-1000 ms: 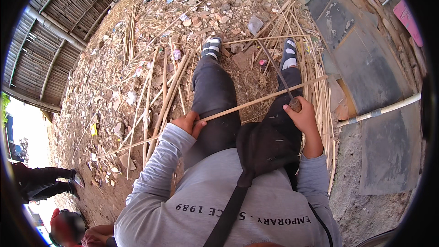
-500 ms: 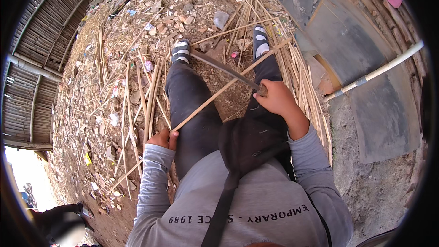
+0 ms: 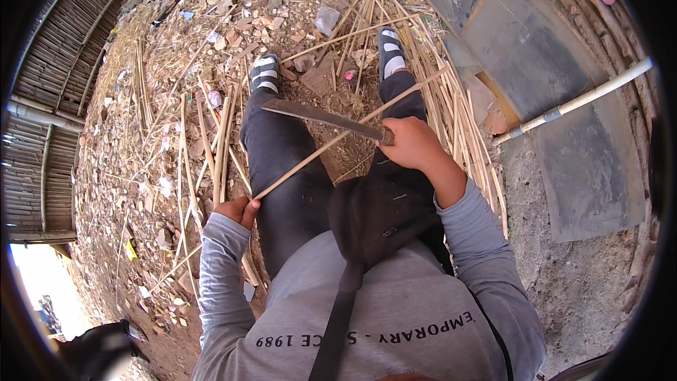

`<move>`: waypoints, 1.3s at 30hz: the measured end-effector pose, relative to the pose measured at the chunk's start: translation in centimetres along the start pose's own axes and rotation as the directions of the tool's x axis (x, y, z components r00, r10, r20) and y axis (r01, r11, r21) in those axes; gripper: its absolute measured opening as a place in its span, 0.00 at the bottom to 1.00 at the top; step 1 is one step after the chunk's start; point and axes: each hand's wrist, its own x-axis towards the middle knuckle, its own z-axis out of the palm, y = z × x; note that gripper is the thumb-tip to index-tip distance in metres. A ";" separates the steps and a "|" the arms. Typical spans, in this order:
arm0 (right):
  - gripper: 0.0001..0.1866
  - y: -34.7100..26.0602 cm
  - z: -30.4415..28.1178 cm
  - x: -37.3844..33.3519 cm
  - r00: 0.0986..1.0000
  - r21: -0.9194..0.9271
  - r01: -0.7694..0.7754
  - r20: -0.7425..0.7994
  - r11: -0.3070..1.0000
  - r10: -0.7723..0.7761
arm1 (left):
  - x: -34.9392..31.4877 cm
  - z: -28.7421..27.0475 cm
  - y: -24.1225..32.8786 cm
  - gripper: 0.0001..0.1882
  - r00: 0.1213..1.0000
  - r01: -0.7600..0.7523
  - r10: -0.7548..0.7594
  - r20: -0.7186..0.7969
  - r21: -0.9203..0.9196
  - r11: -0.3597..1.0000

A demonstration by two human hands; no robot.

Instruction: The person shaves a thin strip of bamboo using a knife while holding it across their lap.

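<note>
My left hand point(image 3: 238, 212), beside my left thigh, is closed on the near end of a long, pale bamboo strip point(image 3: 303, 164). The strip slants over my left thigh and away to the far right, above my right shin. In my right hand point(image 3: 418, 145) is the handle of a machete point(image 3: 314, 113), its dark, broad blade pointing left across my legs. Blade and strip cross close to my right fist; whether the edge bites into the strip I cannot tell.
Bundles of bamboo strips point(image 3: 462, 127) lie beside my right leg, and more strips point(image 3: 223, 144) beside my left. Rubble and litter cover the ground. Grey sheets point(image 3: 589, 162) and a pale pole point(image 3: 575, 104) lie at the right. A bamboo wall point(image 3: 49, 85) stands at the left.
The machete's tip has swung nearer to my body, so the blade lies flatter across the view. My left hand still holds the strip's end. The whole view has shifted slightly.
</note>
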 end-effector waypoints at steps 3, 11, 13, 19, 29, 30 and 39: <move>0.14 2.1 -0.3 0.8 0.993 0.158 -0.078 -0.076 0.984 0.091 | 0.4 0.0 0.1 0.30 1.000 0.011 -0.011 0.002 -0.011 1.000; 0.19 1.0 -0.7 -0.7 0.997 0.135 -0.080 0.017 0.988 0.078 | 0.3 1.1 -0.1 0.30 1.000 0.014 -0.015 -0.015 -0.034 0.999; 0.19 1.5 -0.3 -0.9 0.999 0.142 -0.049 -0.015 0.989 0.051 | 0.3 1.3 0.0 0.30 0.999 0.001 -0.002 -0.034 -0.030 1.000; 0.20 6.5 0.4 1.2 0.976 0.305 -0.120 -0.139 0.945 0.169 | 0.2 0.4 0.4 0.30 0.999 0.033 -0.035 -0.015 -0.073 0.997; 0.25 5.7 0.1 1.7 0.980 0.336 -0.031 0.197 0.941 -0.038 | 0.4 1.3 0.9 0.30 0.994 -0.039 0.042 -0.101 0.028 0.999; 0.25 5.5 0.2 2.2 0.981 0.290 -0.026 0.191 0.957 -0.031 | 0.5 1.2 0.8 0.30 0.995 -0.025 0.026 -0.091 0.013 1.000; 0.24 1.4 0.1 1.3 0.993 0.137 0.064 0.091 0.989 -0.077 | -0.7 3.0 -0.7 0.34 0.993 0.024 -0.024 -0.112 -0.004 1.000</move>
